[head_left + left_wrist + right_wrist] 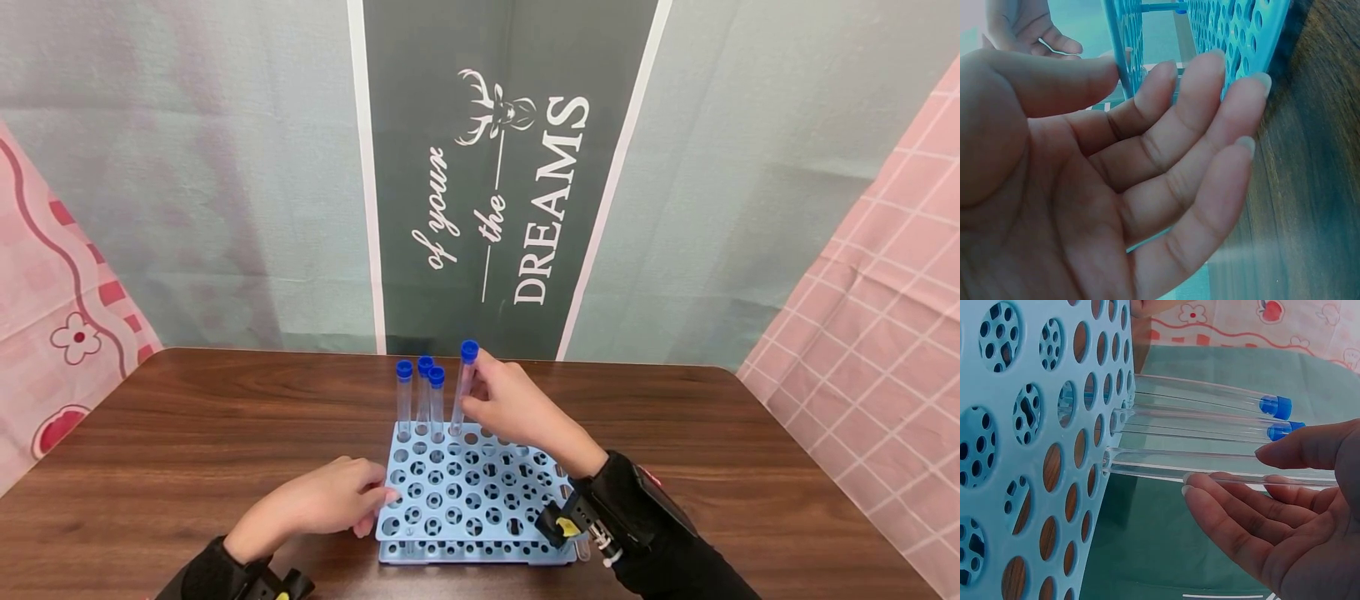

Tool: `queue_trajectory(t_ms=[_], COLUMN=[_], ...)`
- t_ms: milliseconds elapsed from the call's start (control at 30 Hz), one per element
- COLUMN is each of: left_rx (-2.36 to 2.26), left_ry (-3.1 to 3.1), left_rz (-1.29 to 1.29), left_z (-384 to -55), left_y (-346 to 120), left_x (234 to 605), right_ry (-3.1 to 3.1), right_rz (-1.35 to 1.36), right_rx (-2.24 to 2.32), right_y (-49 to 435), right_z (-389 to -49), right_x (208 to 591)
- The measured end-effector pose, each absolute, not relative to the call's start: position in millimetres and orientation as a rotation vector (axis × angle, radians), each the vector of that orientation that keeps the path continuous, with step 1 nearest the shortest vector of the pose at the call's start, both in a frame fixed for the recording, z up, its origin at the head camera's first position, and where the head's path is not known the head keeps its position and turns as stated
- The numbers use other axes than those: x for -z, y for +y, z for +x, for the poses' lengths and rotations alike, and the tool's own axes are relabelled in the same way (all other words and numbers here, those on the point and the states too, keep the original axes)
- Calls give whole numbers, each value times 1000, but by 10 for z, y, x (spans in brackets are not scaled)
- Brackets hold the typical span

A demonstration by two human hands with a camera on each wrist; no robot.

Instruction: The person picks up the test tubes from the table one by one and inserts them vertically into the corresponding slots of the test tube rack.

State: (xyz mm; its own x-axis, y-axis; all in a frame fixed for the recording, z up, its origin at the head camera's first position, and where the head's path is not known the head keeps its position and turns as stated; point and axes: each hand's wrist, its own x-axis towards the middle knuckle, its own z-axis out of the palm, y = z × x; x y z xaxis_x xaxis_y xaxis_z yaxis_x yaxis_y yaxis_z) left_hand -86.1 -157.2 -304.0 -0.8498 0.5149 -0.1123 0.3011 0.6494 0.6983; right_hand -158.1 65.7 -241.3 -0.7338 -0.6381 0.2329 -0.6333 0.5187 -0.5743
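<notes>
A light blue test tube rack [462,502] with rows of round holes stands on the table. My right hand [517,402] pinches a clear test tube [460,402] with a blue cap between thumb and fingers. That tube leans slightly, its lower end at a hole in the far row; the right wrist view shows the end [1113,460] at the hole. Left of it, three blue-capped test tubes [404,396] stand in the rack's far left corner. My left hand [330,497] grips the rack's left edge, the thumb on the top plate and the fingers curled beside and under it.
The brown wooden table [247,417] ends at a hanging grey-green cloth [300,208] behind the rack. Pink cloths [870,358] hang on both sides. By the rack's right front corner shows a clear rounded end [582,549], partly hidden by the right wrist gear.
</notes>
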Motion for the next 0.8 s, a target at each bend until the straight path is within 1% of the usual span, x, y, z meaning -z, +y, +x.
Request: queue_trajectory(t_ms=[800], left_rx=[-999], left_ry=[2587], left_rz=[654], left_z=[-851], left_y=[-1560], left_x=[3036], right_ry=[2756], right_rz=[-1081], right_rx=[1007], right_y=[629], right_z=[-1580], right_x=[2458])
